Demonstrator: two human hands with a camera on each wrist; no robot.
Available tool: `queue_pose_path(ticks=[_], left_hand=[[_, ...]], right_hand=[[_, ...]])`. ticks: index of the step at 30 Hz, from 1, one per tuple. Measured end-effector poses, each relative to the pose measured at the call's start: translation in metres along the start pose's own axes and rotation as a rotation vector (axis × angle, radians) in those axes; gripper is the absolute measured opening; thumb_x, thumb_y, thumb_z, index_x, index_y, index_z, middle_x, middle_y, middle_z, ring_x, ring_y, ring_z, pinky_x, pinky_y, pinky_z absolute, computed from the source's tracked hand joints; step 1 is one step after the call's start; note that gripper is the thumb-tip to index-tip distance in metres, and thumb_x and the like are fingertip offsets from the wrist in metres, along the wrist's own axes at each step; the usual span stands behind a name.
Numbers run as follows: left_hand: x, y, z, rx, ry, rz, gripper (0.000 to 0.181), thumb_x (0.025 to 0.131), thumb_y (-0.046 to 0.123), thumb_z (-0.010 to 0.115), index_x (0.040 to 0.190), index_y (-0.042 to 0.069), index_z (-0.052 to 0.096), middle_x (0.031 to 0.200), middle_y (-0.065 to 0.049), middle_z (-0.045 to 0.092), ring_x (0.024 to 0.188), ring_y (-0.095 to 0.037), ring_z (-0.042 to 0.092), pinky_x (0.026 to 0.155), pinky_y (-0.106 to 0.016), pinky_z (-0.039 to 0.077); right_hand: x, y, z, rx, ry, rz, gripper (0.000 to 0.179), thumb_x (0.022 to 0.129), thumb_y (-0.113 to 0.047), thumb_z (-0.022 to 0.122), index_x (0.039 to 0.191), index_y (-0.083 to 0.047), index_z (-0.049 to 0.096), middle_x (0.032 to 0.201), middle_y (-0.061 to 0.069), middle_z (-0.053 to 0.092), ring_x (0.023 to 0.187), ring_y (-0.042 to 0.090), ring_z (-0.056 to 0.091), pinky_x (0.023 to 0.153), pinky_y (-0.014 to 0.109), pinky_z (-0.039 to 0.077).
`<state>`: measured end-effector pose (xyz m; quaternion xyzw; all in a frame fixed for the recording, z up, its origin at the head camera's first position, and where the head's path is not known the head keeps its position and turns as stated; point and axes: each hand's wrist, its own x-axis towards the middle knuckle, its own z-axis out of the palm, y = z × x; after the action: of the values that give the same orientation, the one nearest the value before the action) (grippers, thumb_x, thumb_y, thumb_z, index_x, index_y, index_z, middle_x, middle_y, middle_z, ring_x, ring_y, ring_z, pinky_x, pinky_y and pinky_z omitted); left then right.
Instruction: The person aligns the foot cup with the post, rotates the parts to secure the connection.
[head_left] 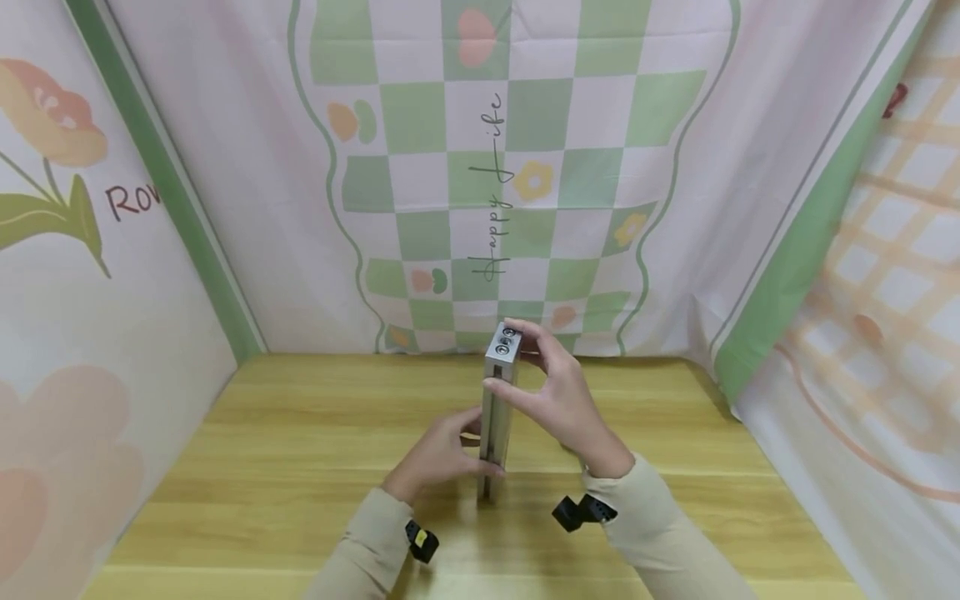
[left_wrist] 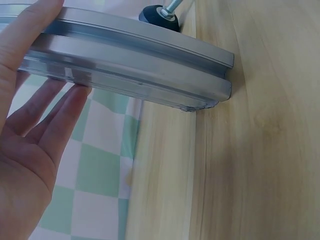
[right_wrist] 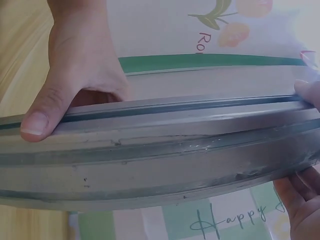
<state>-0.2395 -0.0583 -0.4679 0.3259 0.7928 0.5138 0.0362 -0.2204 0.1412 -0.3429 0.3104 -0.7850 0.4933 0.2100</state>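
Observation:
An aluminium extrusion profile (head_left: 495,417) with slots along its sides stands nearly upright over the wooden table in the head view. Its top end shows round holes. My left hand (head_left: 442,454) grips the lower part, thumb on the near side and fingers behind. Higher up, my right hand (head_left: 558,392) holds the profile near its top end, thumb on the near edge. In the left wrist view the profile's lower end (left_wrist: 210,82) is at the tabletop; whether it bears on the wood I cannot tell. Scuffs mark its broad face (right_wrist: 150,175) in the right wrist view.
A black levelling foot (left_wrist: 159,19) with a threaded metal stem is beyond the profile in the left wrist view. The wooden table (head_left: 322,433) is bordered by a checkered curtain (head_left: 480,183) behind and printed fabric on both sides.

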Motion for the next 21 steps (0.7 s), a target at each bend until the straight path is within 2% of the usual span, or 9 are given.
queue_pose_path(ticks=[4, 10, 13, 16, 19, 21], left_hand=[[-0.001, 0.002, 0.000, -0.009, -0.002, -0.018, 0.076, 0.072, 0.034, 0.092, 0.139, 0.030, 0.056, 0.120, 0.012, 0.066, 0.107, -0.009, 0.064, 0.094, -0.029, 0.054], [-0.003, 0.001, 0.000, -0.056, -0.033, -0.024, 0.072, 0.076, 0.034, 0.089, 0.140, 0.029, 0.057, 0.124, 0.009, 0.066, 0.109, -0.012, 0.064, 0.093, -0.029, 0.055], [-0.004, 0.001, -0.002, -0.104, -0.056, -0.049, 0.069, 0.078, 0.032, 0.088, 0.139, 0.029, 0.058, 0.126, 0.008, 0.065, 0.111, -0.014, 0.064, 0.092, -0.029, 0.055], [-0.005, 0.002, -0.005, -0.142, -0.078, -0.089, 0.063, 0.080, 0.031, 0.086, 0.137, 0.029, 0.060, 0.128, 0.007, 0.065, 0.113, -0.014, 0.063, 0.094, -0.029, 0.054], [-0.007, 0.003, -0.008, -0.151, -0.099, -0.126, 0.054, 0.084, 0.030, 0.083, 0.135, 0.027, 0.062, 0.127, 0.007, 0.065, 0.114, -0.014, 0.063, 0.095, -0.030, 0.054], [-0.008, 0.002, -0.011, -0.128, -0.108, -0.139, 0.049, 0.087, 0.031, 0.081, 0.133, 0.026, 0.064, 0.126, 0.007, 0.066, 0.113, -0.013, 0.063, 0.096, -0.031, 0.053]], right_hand=[[0.000, 0.000, -0.001, 0.002, -0.016, -0.003, 0.076, 0.082, -0.021, 0.086, 0.147, -0.014, 0.046, 0.122, 0.002, 0.059, 0.112, 0.019, 0.059, 0.100, 0.036, 0.052], [-0.003, -0.001, -0.005, 0.011, -0.077, 0.042, 0.069, 0.091, -0.020, 0.078, 0.149, -0.021, 0.041, 0.127, 0.004, 0.060, 0.118, 0.020, 0.059, 0.101, 0.038, 0.052], [-0.002, 0.001, -0.008, 0.031, -0.111, 0.015, 0.062, 0.097, -0.013, 0.068, 0.151, -0.020, 0.038, 0.137, 0.006, 0.056, 0.124, 0.020, 0.056, 0.106, 0.039, 0.047], [-0.002, 0.003, -0.009, 0.046, -0.121, -0.026, 0.055, 0.102, -0.012, 0.059, 0.152, -0.018, 0.036, 0.151, 0.005, 0.045, 0.128, 0.021, 0.053, 0.108, 0.039, 0.045], [-0.002, 0.005, -0.009, 0.051, -0.111, -0.051, 0.049, 0.105, -0.014, 0.053, 0.151, -0.018, 0.037, 0.158, 0.003, 0.036, 0.129, 0.022, 0.052, 0.108, 0.038, 0.045], [-0.002, 0.005, -0.009, 0.060, -0.100, -0.059, 0.047, 0.106, -0.014, 0.052, 0.151, -0.017, 0.039, 0.159, 0.003, 0.035, 0.129, 0.023, 0.052, 0.108, 0.037, 0.045]])
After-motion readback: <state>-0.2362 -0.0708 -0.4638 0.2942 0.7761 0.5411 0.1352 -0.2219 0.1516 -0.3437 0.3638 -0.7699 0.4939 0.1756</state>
